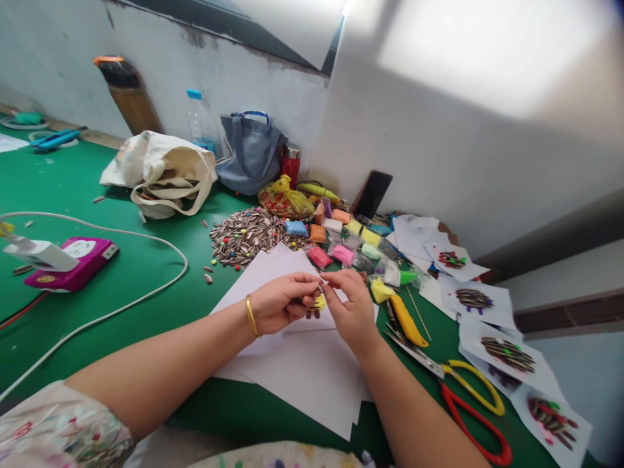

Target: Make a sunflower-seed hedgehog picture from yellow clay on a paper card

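My left hand [283, 301], with a gold bangle at the wrist, has its fingers closed in a pinch over the white paper [307, 383]. My right hand [351, 305] meets it there, thumb and forefinger bent together. Between the fingertips is a small, slim, greyish thing that looks like a sunflower seed [320, 287], mostly hidden. Just below them on the paper lies a yellow clay piece [318, 303] with dark seed tips under its edge, partly covered by my left fingers. Beyond the paper spreads a heap of striped sunflower seeds [248, 234] mixed with small coloured balls.
Packets of coloured clay [344, 255] lie behind my hands. On the right are scissors [441, 369], a yellow cutter [407, 320] and papers with seed-and-clay figures [507, 353]. A purple socket block [73, 263] with a white cable is at left; bags [251, 153] stand behind.
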The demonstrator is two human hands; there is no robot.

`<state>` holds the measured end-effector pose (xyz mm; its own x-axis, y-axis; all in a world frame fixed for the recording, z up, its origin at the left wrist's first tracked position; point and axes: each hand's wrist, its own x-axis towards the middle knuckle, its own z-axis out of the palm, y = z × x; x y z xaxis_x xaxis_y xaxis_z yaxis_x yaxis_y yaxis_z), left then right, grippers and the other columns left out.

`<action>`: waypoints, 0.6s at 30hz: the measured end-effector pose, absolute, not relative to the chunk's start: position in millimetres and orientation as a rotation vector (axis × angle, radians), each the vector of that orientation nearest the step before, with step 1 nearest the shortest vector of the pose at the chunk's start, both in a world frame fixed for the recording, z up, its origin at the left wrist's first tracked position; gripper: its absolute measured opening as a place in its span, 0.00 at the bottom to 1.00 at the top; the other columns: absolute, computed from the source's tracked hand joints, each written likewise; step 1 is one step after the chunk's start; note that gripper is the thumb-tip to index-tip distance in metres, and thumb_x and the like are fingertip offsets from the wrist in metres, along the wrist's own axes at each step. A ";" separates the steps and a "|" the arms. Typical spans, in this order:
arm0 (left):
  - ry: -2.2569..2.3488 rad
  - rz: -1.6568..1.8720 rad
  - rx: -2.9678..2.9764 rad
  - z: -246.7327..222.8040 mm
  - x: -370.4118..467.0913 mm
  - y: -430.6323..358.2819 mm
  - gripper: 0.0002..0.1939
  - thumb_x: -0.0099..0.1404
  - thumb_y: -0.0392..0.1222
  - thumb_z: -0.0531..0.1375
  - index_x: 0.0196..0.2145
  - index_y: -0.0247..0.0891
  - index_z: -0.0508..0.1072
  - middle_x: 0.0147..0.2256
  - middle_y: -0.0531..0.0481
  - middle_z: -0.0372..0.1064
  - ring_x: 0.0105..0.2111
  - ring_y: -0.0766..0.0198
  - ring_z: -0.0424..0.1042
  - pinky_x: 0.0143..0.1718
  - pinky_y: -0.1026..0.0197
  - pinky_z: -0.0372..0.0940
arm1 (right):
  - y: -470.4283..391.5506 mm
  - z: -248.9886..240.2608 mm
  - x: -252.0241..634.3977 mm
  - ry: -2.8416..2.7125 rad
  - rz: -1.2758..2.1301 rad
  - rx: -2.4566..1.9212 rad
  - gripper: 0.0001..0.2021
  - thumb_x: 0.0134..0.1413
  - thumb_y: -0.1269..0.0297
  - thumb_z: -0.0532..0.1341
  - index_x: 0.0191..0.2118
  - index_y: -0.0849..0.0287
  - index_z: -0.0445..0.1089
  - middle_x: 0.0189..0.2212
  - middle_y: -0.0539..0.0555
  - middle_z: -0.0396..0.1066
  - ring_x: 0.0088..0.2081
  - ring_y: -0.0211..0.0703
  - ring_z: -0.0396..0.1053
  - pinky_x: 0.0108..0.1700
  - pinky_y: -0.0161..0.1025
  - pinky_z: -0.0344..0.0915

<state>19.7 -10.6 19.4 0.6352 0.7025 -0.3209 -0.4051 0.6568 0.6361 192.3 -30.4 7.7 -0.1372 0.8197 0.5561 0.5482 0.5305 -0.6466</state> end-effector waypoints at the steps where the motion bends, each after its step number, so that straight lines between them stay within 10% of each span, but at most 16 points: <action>1: 0.623 0.689 0.556 19.4 19.5 -10.2 0.07 0.59 0.36 0.65 0.34 0.32 0.70 0.26 0.53 0.59 0.21 0.77 0.59 0.15 0.76 0.41 | -30.8 8.3 192.4 -1.821 0.345 -1.125 0.09 0.59 0.68 0.59 0.43 0.55 0.73 0.37 0.54 0.70 0.41 0.44 0.67 0.46 0.44 0.64; 15: 0.961 0.751 1.065 10.5 14.1 1.4 0.14 0.60 0.50 0.60 0.32 0.35 0.72 0.17 0.60 0.53 0.15 0.74 0.48 0.16 0.70 0.44 | -22.7 11.6 207.4 -1.915 0.298 -1.199 0.04 0.57 0.69 0.60 0.32 0.57 0.72 0.32 0.52 0.70 0.39 0.43 0.67 0.45 0.41 0.62; 18: 1.133 0.791 1.404 3.1 8.9 14.9 0.16 0.63 0.49 0.55 0.37 0.35 0.76 0.20 0.54 0.63 0.20 0.69 0.60 0.21 0.67 0.55 | -14.7 9.9 217.4 -2.025 0.361 -1.373 0.06 0.54 0.71 0.60 0.28 0.57 0.70 0.29 0.51 0.70 0.36 0.42 0.66 0.42 0.40 0.60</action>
